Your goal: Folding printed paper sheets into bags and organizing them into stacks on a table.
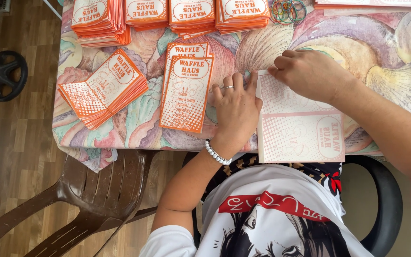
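A thick stack of pale orange-and-white printed paper sheets [300,128] lies face down at the table's near edge. My left hand [236,107], with a ring and a white bead bracelet, rests flat on the tablecloth, its fingertips against the stack's left edge. My right hand [308,74] pinches the top sheet at the stack's far left corner. To the left lie two small piles of folded orange paper bags [186,93], and a fanned pile of folded bags [103,90] sits further left.
Several taller stacks of orange bags [167,14] line the table's far edge, with coloured rubber bands [288,10] beside them. The table has a shell-patterned cloth [396,52]. A brown plastic chair [96,195] stands at the lower left, and a black fan base [3,74] on the wooden floor.
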